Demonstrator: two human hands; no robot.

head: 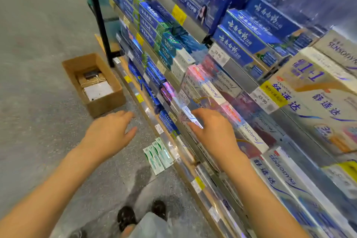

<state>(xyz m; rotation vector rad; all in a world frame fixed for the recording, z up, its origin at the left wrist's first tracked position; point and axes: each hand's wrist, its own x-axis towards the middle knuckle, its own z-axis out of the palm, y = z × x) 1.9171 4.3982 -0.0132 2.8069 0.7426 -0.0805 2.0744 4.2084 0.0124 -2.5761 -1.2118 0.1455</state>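
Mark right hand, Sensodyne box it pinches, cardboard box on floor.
right hand (211,130): head view, back of hand.
Sensodyne box (191,117): head view, white end face.
cardboard box (108,104): head view, outer side wall.

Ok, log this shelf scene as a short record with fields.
Setting: shop aisle beside toothpaste shelves
Left hand: fingers relaxed, over the floor, holding nothing
Right hand: pinches a white Sensodyne box at the shelf front
On floor: open cardboard box; green toothpaste boxes by the shelf base
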